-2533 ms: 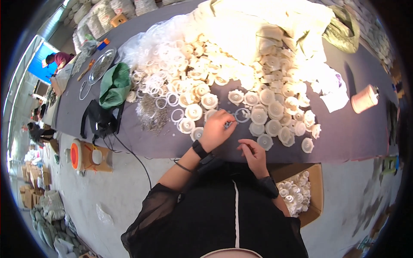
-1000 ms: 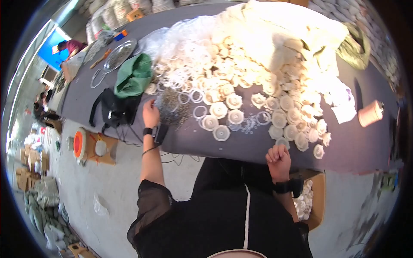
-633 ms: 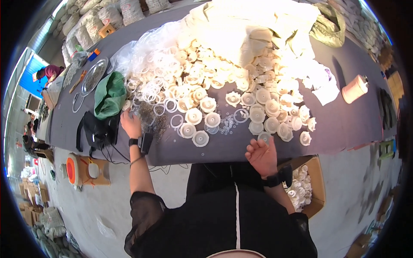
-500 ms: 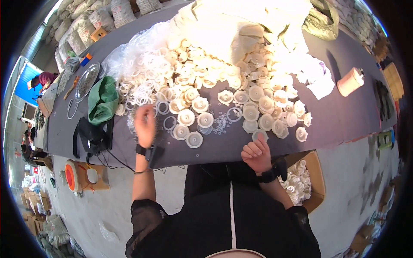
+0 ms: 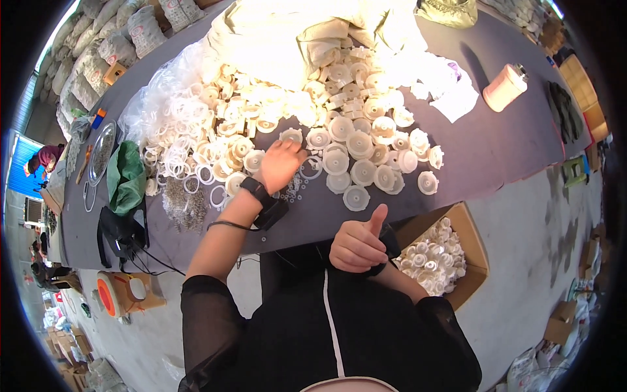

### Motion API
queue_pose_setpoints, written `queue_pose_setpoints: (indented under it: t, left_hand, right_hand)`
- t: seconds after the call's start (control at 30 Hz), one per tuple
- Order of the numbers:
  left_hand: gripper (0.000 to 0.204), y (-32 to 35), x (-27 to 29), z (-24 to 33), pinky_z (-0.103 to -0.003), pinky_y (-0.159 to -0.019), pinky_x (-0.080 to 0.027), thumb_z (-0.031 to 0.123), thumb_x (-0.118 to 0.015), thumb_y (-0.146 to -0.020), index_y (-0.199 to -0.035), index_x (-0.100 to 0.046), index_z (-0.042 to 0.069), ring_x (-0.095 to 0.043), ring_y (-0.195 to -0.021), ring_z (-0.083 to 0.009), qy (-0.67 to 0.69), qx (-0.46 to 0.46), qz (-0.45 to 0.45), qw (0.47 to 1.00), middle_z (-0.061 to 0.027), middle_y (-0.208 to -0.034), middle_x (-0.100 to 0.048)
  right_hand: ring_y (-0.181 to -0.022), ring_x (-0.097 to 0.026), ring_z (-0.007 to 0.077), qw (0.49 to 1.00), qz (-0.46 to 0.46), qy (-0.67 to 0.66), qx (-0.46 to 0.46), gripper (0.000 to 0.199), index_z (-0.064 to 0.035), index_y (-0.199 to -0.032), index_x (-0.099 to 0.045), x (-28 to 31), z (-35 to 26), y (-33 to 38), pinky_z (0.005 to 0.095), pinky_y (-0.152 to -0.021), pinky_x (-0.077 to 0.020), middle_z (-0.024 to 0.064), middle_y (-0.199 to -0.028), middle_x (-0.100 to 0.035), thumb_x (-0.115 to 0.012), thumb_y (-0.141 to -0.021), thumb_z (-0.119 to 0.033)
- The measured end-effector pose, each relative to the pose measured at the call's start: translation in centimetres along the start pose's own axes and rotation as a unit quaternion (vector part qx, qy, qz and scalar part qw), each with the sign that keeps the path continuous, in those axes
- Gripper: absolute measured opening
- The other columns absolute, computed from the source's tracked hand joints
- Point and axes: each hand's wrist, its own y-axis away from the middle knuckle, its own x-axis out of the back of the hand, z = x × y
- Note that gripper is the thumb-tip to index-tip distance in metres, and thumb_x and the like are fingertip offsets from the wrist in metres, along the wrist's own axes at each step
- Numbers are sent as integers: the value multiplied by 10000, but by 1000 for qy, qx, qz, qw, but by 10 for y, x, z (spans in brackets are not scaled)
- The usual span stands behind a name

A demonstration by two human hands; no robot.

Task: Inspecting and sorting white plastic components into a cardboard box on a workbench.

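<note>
My left hand (image 5: 281, 163) reaches over the table among the white plastic caps (image 5: 359, 145), palm down with fingers stretched out and apart. Its fingertips are at a round cap (image 5: 291, 136), and small clear rings (image 5: 292, 191) lie by its wrist. My right hand (image 5: 357, 243) is at the table's near edge, fingers curled into the palm and thumb up; whatever may be inside is hidden. Left of my left forearm are a heap of tiny grey wiry pieces (image 5: 185, 208) and loose white rings (image 5: 179, 157).
A cardboard box (image 5: 471, 260) of white parts stands below the table at right. A thread cone (image 5: 505, 89) stands far right. A green bag (image 5: 126, 178), a black pouch (image 5: 122, 228) with cables and a metal tray (image 5: 102, 153) lie left. A person (image 5: 44, 160) is at far left.
My left hand has moved right, from above the grey wiry heap to the caps. My right hand has drawn back toward my body with its thumb raised. The view has shifted to the right.
</note>
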Motion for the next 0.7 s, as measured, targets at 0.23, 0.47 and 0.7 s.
queue_pose_setpoints:
  t: [0.23, 0.47, 0.7]
  left_hand:
    - [226, 2, -15, -14, -342, -753, -434, 50, -558, -679, -900, -599, 75, -534, -880, -238, -5, 36, -67, 997, -87, -874, -535]
    - [257, 0, -11, -8, -380, -736, -450, 13, -570, -687, -938, -577, 68, -537, -843, -286, 107, 79, -6, 991, -101, -857, -527]
    - [156, 2, -14, -11, -361, -698, -455, 48, -560, -684, -813, -629, 100, -560, -792, -259, 93, 71, -6, 993, -87, -837, -536]
  right_hand:
    - [-471, -514, 86, 1000, -1, -6, 10, 652, -108, -557, -555, -1, -5, 8, 201, -461, -439, 3, -593, -614, -305, -856, -631]
    - [-554, -556, 114, 1000, 22, -21, 1, 697, -80, -642, -605, -6, -6, 8, 212, -514, -469, 31, -654, -634, -299, -825, -678]
    - [-592, -565, 133, 999, 29, -26, 3, 718, -73, -666, -608, -6, -6, 8, 228, -525, -483, 44, -690, -638, -303, -798, -710]
